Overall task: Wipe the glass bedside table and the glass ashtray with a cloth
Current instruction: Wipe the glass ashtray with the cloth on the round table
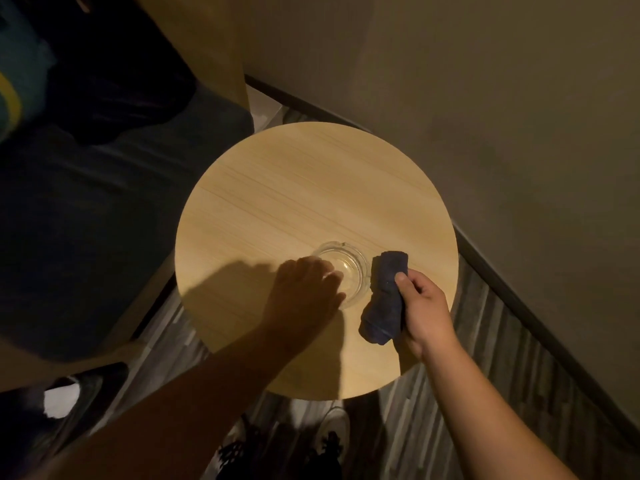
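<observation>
Glass ashtray (pixel 341 271): clear, round, sitting on the near half of the round table top (pixel 311 188), which is showing a pale wood grain from my view. Left hand (pixel 304 292): I am seeing it lying over the ashtray's left rim, fingers lightly curled across the glass; whether they are actually gripping it, I cannot tell. Cloth (pixel 384 299): dark blue, bunched, hanging just to the right of the ashtray, its upper end close against the rim. Right hand (pixel 424 306): holding the cloth, fingers wrapped round it, thumb pressing on top. Dark bedding (pixel 86 220): lying left of the table. Grey plank floor (pixel 491 358): showing below.
</observation>
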Demonstrator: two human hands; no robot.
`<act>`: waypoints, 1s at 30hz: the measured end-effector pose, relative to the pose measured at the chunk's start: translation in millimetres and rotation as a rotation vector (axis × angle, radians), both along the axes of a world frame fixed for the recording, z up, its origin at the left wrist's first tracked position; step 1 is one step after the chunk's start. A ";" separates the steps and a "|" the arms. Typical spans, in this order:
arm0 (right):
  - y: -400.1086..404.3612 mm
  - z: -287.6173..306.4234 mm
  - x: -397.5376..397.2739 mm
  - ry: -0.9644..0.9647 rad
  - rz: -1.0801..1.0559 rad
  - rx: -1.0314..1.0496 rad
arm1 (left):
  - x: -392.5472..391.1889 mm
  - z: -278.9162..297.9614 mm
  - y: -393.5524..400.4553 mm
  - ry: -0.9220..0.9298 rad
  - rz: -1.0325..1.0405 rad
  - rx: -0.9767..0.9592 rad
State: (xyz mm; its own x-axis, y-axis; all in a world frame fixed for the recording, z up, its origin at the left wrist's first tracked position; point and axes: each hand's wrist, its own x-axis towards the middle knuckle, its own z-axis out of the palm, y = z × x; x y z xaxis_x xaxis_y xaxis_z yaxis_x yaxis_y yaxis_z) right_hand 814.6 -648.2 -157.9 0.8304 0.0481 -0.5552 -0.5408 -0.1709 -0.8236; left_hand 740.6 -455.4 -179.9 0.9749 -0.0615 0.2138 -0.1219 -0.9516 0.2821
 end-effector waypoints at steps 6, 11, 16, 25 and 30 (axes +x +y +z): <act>10.9 -5.5 11.0 -0.153 0.230 -0.377 | -2.9 -7.7 -20.0 0.163 -0.096 0.090; 13.9 -2.6 22.3 -0.181 0.377 -0.447 | 0.1 -4.5 -14.4 0.070 -0.174 0.009; 27.8 15.8 51.2 -0.163 0.488 -0.397 | 2.6 -3.3 -2.8 0.085 -0.267 -0.007; 43.4 33.2 79.8 -0.113 0.769 -0.369 | 16.8 4.6 24.9 0.063 -0.503 0.175; 31.5 21.4 70.1 -0.204 0.758 -0.501 | 27.2 -3.6 53.1 -0.008 -0.462 0.225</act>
State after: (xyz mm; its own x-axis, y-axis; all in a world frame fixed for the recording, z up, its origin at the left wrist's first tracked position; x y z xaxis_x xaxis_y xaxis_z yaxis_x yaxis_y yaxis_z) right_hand 884.8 -616.7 -136.5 0.7589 0.4113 -0.5048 0.0074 -0.7806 -0.6249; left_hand 767.8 -402.3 -183.5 0.8334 -0.5311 0.1531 -0.5456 -0.8348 0.0739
